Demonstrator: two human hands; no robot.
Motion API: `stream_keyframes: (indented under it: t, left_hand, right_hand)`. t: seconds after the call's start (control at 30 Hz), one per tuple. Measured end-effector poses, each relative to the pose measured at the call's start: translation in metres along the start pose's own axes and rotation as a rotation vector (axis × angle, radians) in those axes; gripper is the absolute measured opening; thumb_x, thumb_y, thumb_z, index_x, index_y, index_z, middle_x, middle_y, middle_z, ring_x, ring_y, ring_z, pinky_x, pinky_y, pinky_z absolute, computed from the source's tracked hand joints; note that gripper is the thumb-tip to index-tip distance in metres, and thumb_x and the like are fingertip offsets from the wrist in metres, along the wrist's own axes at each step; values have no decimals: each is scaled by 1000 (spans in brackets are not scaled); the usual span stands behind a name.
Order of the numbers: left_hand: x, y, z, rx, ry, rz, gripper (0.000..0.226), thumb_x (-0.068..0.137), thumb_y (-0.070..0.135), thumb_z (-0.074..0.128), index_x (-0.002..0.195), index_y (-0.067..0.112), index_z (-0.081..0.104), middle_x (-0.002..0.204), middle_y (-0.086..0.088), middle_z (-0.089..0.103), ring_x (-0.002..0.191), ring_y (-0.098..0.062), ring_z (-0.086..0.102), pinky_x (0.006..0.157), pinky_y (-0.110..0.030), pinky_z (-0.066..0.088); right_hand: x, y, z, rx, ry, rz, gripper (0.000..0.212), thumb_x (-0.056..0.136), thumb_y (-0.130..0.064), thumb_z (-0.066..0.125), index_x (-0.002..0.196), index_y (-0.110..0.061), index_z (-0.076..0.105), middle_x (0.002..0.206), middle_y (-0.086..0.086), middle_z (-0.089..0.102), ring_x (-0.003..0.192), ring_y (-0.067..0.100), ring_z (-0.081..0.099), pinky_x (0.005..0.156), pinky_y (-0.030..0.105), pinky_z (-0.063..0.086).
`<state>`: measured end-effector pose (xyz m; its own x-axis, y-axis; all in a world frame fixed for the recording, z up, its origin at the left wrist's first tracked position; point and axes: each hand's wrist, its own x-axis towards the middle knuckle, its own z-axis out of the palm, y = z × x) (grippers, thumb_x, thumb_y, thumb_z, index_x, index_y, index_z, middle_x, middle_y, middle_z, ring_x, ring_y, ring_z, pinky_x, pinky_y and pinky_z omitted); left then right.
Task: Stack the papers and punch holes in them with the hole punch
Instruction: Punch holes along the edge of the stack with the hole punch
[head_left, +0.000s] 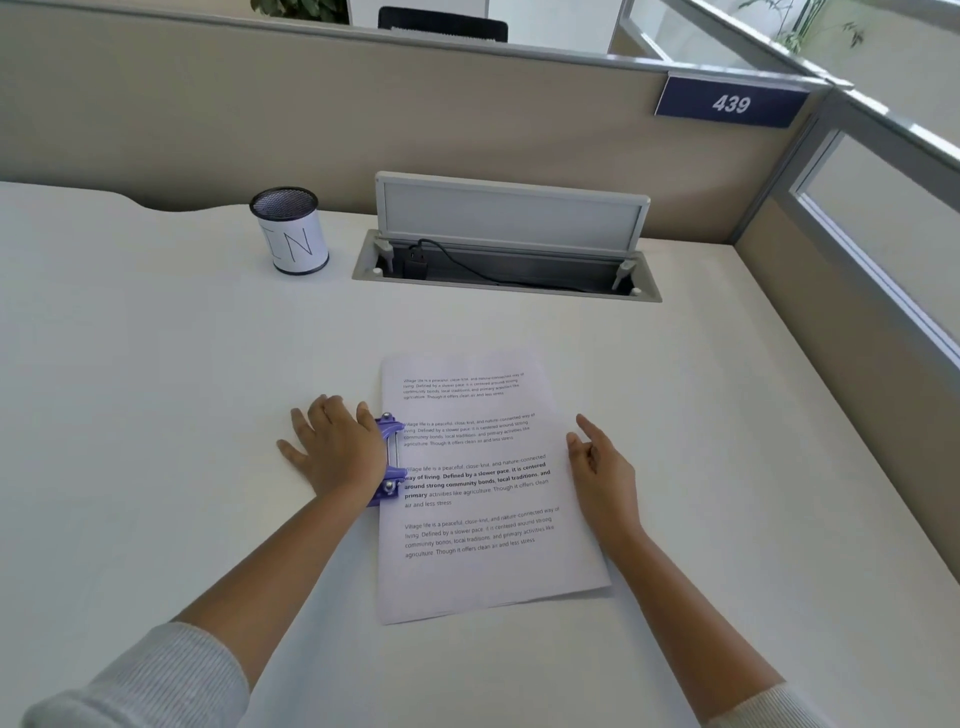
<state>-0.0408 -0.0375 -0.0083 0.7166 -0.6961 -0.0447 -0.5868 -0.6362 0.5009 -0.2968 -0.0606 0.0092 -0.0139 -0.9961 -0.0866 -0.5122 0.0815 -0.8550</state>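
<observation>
Head view shows the papers (483, 483) stacked on the worktop (156, 364), left hand (332, 447) spread flat over the purple hole punch (390, 460) at their left edge, right hand (597, 462) loosely open, holding nothing, at the right edge; press straight down while steadying the sheets.

Bright, even daylight; wide-angle edge distortion

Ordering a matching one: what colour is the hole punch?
Purple with silver metal parts, hole punch, head view.
</observation>
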Motion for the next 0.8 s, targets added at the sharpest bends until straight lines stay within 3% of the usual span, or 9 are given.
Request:
stream_keyframes:
  t: [0.17,0.4,0.8]
  left_hand:
    - [0,-1,1,17,-11,2,50,96,35,28,138,8,31,152,-6,25,144,-30,4,112,-57,2]
    - [3,1,2,8,-38,-4,55,96,40,26,143,12,24,155,-4,17,144,-27,-3,113,-56,-3]
    - [5,-2,5,107,-70,24,57,95,42,19,146,18,13,158,0,5,144,-24,-12,113,-52,-9]
  right_hand:
    - [1,3,3,-12,21,-23,36,96,-32,44,130,-21,52,64,-9,51,55,-4,49,56,4,39]
    - [-1,4,3,-11,29,-51,29,96,-30,44,120,-21,58,50,-10,46,47,-2,46,48,8,35]
    - [1,8,5,-9,20,-100,27,95,-30,45,118,-23,57,65,-7,56,58,0,52,55,8,40]
